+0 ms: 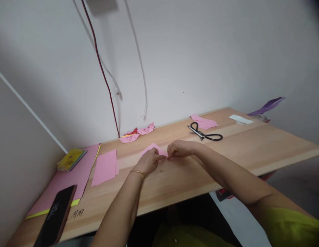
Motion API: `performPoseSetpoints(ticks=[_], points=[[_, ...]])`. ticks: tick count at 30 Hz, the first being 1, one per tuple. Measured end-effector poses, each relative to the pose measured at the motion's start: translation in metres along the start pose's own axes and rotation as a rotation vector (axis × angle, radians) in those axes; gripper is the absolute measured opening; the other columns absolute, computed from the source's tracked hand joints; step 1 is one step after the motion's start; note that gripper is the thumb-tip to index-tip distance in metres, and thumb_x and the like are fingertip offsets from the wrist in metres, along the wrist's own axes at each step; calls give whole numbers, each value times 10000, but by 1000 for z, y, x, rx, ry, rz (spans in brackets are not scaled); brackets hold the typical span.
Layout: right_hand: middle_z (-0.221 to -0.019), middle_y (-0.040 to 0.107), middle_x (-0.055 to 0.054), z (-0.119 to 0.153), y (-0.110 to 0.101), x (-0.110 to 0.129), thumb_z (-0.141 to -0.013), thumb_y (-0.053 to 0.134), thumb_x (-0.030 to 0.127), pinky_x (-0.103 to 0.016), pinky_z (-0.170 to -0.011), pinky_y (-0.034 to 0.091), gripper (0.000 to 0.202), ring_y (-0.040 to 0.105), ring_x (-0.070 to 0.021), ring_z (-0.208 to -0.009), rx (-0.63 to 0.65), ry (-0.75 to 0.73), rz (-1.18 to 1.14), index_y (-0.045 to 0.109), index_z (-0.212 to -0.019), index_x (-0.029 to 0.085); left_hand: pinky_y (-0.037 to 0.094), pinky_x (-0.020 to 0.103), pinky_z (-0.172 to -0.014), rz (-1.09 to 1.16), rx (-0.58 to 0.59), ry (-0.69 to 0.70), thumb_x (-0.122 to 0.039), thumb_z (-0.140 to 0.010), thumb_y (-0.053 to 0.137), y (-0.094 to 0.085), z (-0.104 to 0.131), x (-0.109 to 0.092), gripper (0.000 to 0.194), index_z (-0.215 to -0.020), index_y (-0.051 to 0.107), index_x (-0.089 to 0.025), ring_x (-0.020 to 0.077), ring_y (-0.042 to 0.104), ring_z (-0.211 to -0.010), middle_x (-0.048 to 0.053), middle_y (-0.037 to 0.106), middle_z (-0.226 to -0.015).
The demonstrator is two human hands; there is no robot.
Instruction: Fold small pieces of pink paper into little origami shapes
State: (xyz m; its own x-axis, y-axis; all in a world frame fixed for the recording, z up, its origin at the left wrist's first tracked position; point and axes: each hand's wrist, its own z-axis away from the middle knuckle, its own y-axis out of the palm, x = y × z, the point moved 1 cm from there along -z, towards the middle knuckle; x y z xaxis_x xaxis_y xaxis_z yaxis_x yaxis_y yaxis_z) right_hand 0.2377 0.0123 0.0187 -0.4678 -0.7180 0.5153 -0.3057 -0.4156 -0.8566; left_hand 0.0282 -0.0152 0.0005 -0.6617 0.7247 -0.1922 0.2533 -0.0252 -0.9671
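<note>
A piece of pink paper lies on the wooden table between and behind my hands, which partly cover it. My left hand holds the paper from the left, its index finger stretched to the right along the near edge. From the other side my right hand pinches the paper's near right part, fingers closed together. The two sets of fingertips almost meet, so the fold or edge under them is hard to make out.
Black-handled scissors lie right of my hands, near pink scraps. Folded pink pieces rest by the wall. At left are pink sheets, a yellow pad and a phone. A white strip lies far right.
</note>
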Motion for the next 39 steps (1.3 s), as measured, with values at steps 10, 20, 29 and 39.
performPoseSetpoints(ticks=[10,20,29,39], points=[[-999,653,-80,19,13,10,-765,475,69,-252,-740,425,350,589,-162,-856,-55,-82,227,695,-1000,206,415,339,-829,-51,-50,39,-119,-816,443,1,19,-6,412,-1144,591,-321,195,464,-969,72,509,-1106],[-1030,635,-100,27,17,13,-807,465,104,-290,-789,420,314,558,-182,-920,-125,-92,194,682,-1018,188,426,334,-823,-94,-104,-1,-128,-849,388,-11,42,5,323,-1056,625,-202,187,485,-932,106,551,-1023],[-1023,627,-112,30,19,15,-783,444,51,-308,-792,425,351,549,-189,-920,-154,-116,175,679,-1011,177,390,360,-824,-294,41,-231,-123,-820,406,-39,65,20,290,-961,644,-210,214,478,-961,90,570,-1041],[-992,638,-112,27,25,9,-785,462,64,-308,-812,419,320,552,-178,-904,-196,-124,181,690,-986,164,359,352,-762,-304,65,-13,-197,-849,412,-9,9,-49,313,-1134,530,-245,214,458,-905,86,543,-979]])
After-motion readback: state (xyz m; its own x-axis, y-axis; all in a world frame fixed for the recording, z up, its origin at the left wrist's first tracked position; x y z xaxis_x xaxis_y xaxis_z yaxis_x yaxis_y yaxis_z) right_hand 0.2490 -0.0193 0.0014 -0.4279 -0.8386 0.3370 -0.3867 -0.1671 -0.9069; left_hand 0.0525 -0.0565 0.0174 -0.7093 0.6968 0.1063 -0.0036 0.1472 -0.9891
